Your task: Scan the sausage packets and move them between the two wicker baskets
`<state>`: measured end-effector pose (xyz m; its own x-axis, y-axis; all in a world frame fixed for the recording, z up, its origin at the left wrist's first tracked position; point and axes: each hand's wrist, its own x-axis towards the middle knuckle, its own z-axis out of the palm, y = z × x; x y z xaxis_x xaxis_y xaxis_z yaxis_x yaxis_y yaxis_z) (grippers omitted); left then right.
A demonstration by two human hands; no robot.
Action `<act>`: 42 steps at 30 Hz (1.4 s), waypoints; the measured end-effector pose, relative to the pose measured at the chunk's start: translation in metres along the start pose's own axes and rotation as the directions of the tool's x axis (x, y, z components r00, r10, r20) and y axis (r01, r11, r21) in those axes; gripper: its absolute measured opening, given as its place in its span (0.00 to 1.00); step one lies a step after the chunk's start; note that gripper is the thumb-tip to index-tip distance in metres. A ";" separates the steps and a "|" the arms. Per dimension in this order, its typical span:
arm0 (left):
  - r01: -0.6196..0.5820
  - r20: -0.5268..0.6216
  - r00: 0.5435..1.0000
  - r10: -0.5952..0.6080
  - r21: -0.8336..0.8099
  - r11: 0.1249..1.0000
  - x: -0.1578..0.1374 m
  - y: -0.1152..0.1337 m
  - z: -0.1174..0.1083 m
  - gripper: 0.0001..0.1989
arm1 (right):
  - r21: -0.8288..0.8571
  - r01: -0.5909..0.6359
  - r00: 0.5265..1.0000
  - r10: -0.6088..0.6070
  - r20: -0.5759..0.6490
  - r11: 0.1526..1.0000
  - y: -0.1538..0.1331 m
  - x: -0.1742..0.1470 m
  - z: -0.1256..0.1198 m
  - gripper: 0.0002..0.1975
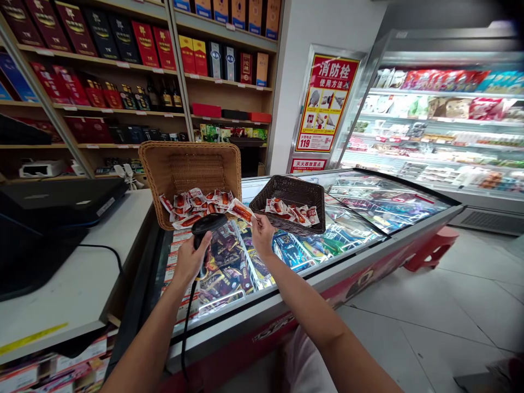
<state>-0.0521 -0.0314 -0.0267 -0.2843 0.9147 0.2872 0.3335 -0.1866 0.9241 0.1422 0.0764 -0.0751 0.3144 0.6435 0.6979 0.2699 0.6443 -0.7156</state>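
Observation:
My left hand (pixel 191 257) is wrapped round the handle of a black barcode scanner (pixel 209 222), whose head points to the right. A cable runs down from its grip. Between the fingers of my right hand (pixel 262 233) is a packaged sausage (pixel 240 210), held by its right end in front of the scanner. Behind the left hand, a tan wicker basket (pixel 196 150) stands tilted towards me with several packaged sausages (pixel 198 203) in its lower part. To the right, a dark brown basket (pixel 286 188) holds several more wrapped sausages (pixel 291 212).
Both baskets rest on a glass-topped chest freezer (pixel 225 262) full of bagged goods. A white counter (pixel 53 273) with a black machine (pixel 53 207) borders it at left. Shelves of boxed bottles (pixel 139 43) stand behind. A red stool (pixel 434 248) is at right.

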 end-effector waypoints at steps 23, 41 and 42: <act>0.041 -0.004 0.999 -0.041 -0.086 0.995 0.000 0.002 0.000 0.28 | -0.108 -0.062 0.977 0.039 -0.211 0.992 0.002 0.016 -0.012 0.23; -0.052 -0.569 0.760 -0.315 -0.536 0.843 0.018 0.021 -0.050 0.24 | -0.351 0.395 0.870 -0.224 0.438 0.849 -0.022 0.003 0.056 0.12; -0.050 -0.571 0.765 -0.298 -0.514 0.856 0.017 0.021 -0.049 0.24 | -0.342 0.451 0.793 -0.195 0.577 0.824 -0.026 -0.005 0.078 0.12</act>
<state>-0.0939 -0.0373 0.0100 -0.8302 0.5504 0.0882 -0.1624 -0.3903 0.9063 0.0625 0.0885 -0.0575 -0.3284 0.6235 0.7095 0.6757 0.6799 -0.2848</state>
